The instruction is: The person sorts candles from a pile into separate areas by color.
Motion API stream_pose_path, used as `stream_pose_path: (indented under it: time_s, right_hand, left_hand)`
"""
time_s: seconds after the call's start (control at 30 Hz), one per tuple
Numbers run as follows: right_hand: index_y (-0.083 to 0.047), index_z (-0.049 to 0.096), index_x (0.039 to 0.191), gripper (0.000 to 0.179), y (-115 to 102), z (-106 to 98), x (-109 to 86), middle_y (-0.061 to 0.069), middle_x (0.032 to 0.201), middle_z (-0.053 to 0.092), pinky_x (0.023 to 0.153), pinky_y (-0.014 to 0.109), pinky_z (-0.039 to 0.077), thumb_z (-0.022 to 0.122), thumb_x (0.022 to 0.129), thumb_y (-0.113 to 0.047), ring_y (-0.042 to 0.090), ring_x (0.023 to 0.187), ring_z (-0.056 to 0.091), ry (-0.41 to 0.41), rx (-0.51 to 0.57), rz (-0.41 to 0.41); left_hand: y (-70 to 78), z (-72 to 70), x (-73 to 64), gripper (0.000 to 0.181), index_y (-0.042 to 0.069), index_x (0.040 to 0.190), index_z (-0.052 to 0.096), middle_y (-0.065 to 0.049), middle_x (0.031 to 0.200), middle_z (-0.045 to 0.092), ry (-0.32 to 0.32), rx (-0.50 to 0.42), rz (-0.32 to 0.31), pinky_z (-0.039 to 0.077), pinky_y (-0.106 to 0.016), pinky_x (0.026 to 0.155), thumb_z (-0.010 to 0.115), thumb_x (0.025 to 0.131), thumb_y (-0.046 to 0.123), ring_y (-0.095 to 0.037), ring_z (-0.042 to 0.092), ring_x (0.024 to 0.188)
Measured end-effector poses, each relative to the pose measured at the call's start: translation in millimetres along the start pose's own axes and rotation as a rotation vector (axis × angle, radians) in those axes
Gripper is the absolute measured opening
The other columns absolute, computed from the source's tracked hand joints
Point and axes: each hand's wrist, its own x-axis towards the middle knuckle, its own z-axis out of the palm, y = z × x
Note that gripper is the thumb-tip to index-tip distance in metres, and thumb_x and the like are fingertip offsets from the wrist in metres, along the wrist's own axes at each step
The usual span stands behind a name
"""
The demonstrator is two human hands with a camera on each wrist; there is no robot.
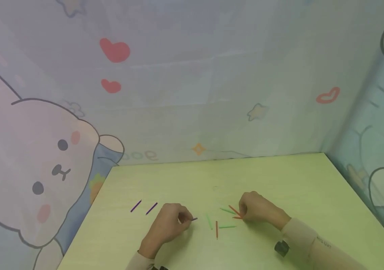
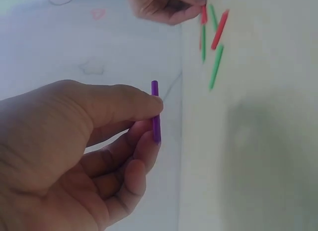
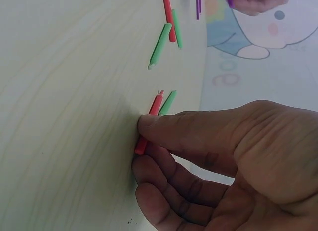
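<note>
The left hand (image 1: 169, 223) pinches a purple stick (image 2: 156, 125) between thumb and fingers, over the table near its middle, while the right hand (image 1: 261, 208), well apart from it, pinches a red stick (image 3: 155, 105) close above the tabletop. A green stick (image 1: 227, 210) and a second red one lie just beside the right fingertips. Between the hands, nearer the person, another red stick (image 1: 217, 229) has a green one on its left and another on its right; two purple sticks (image 1: 143, 207) lie side by side, apart, at the left. Small dark marks run along the right sleeve (image 1: 313, 243), and a black device (image 1: 282, 248) sits by its cuff. Pale letters (image 1: 142, 155) on the backdrop behind the table's far left edge are too faint to read with confidence. The table (image 1: 279, 180) is pale yellow-green with faint wood grain; the backdrop (image 1: 178, 123) carries a big cartoon rabbit at left, red hearts and stars.
</note>
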Motion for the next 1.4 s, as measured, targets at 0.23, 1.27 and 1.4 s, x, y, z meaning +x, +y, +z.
stream_pose_path:
  time_s: [0.23, 1.27, 1.4]
  right_hand:
    - [-0.013, 0.073, 0.070, 0.028, -1, -2, 0.7, -0.010, 0.073, 0.066, 0.060, 0.026, 0.049, 0.076, 0.077, 0.013, 0.009, 0.065, 0.053, -0.003, -0.017, -0.012]
    - [-0.013, 0.073, 0.070, 0.026, -1, -3, -1.1, -0.008, 0.071, 0.064, 0.057, 0.025, 0.046, 0.075, 0.077, 0.012, 0.008, 0.063, 0.051, 0.006, -0.012, -0.038]
    - [-0.013, 0.072, 0.070, 0.026, -1, -3, -0.8, -0.008, 0.071, 0.064, 0.057, 0.025, 0.046, 0.075, 0.077, 0.012, 0.008, 0.063, 0.051, 0.005, -0.013, -0.033]
  left_hand:
    - [-12.1, -23.2, 6.8, 0.014, 0.012, 0.092, 0.085, 0.007, 0.085, 0.077, 0.130, 0.051, -0.066, 0.057, -0.024, 0.069, 0.087, 0.091, -0.002, -0.004, 0.066, 0.076]
    - [-85.0, -71.4, -9.7, 0.004, 0.005, 0.093, 0.085, -0.001, 0.082, 0.079, 0.311, 0.169, -0.384, 0.061, -0.043, 0.071, 0.082, 0.094, 0.004, -0.019, 0.072, 0.076]
    - [-91.1, -71.9, -11.6, 0.004, 0.003, 0.094, 0.085, -0.001, 0.081, 0.078, 0.312, 0.170, -0.416, 0.061, -0.045, 0.072, 0.081, 0.093, 0.003, -0.020, 0.072, 0.076]
